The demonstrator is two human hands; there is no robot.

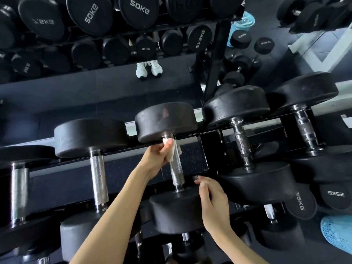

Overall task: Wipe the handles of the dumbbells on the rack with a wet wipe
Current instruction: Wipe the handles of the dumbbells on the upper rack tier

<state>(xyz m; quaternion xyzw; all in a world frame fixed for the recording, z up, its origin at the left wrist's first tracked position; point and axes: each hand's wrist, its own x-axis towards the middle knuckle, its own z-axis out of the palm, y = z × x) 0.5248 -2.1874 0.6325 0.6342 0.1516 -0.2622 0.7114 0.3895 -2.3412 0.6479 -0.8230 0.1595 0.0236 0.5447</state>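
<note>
The left hand (159, 155) gripped a crumpled white wet wipe (172, 156) against the upper end of the knurled silver steel handle (176, 173) of a black round-headed dumbbell (165, 121) lying on the black metal rack (204, 149). The right hand (212, 200) rested with relaxed fingers on that dumbbell's near head (174, 214). A neighbouring black dumbbell (91, 138) lay just to the left. A pair of white trainers (149, 69) showed beyond the rack.

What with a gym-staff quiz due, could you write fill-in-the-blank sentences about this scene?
The left hand pinches a ___ wet wipe against a knurled metal dumbbell handle.
The right hand holds ___.
The labelled black rubber dumbbell head nearest that hand reads ___.
Missing words: white; nothing; 35KG.
</note>
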